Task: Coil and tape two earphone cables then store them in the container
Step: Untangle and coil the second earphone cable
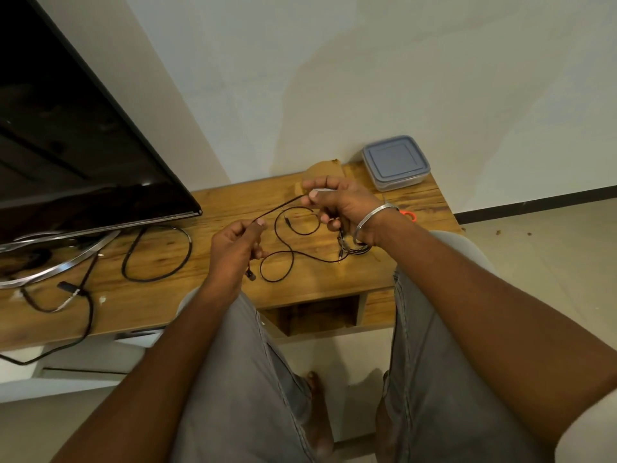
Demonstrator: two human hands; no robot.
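Observation:
A thin black earphone cable [283, 204] is stretched between my two hands above the wooden table [173, 295]. My left hand [235, 250] pinches its near end, and an earbud hangs below that hand. My right hand [340, 203] grips the far part of the cable. Loose loops of the cable [278, 262] lie on the table between my hands. A coiled black bundle [354, 247] sits under my right wrist. The lidded grey plastic container [395, 162] stands at the table's far right corner.
A black TV screen [66, 135] on a curved metal stand [56, 269] fills the left. A thicker black power cable [157, 255] loops beside it. An orange-handled item [409, 215] lies behind my right wrist. My knees are close to the table's front edge.

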